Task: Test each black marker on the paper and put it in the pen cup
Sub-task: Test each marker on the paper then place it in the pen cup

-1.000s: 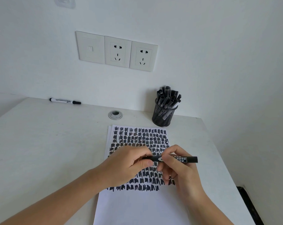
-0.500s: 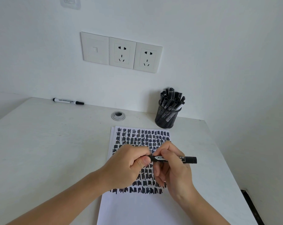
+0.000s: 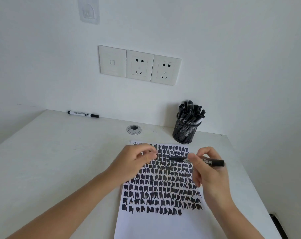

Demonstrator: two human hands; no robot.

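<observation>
The two hands, which were joined at the marker half a second ago, have drawn apart. The left hand [image 3: 137, 161] now sits at the left of centre, over the upper left part of the sheet, while the right hand [image 3: 208, 173] stays right of centre. The black felt marker with a white printed label [image 3: 215, 163] shows a narrower black end pointing left, so I judge the cap has just been pulled off and the scribble test is the step in hand.

The right hand pinches the marker's barrel between thumb and fingertips and holds it nearly level, just above the white paper covered in rows of black scribble blocks [image 3: 156, 225]. The left hand's fingers are curled in with the thumb against them. It probably holds the cap, but motion blur hides it, so I cannot tell.

The marker's tip hovers over the upper rows, which are already filled. The only bare paper is the strip at the bottom of the frame, below the last row.

The black wire-mesh pen cup [image 3: 185, 133] stands just beyond the paper's upper right corner, packed with black markers [image 3: 191, 111]. One white-barrelled marker with black ends [image 3: 83, 114] lies at the far left edge of the white desk [image 3: 51, 161], well apart from the rest.
</observation>
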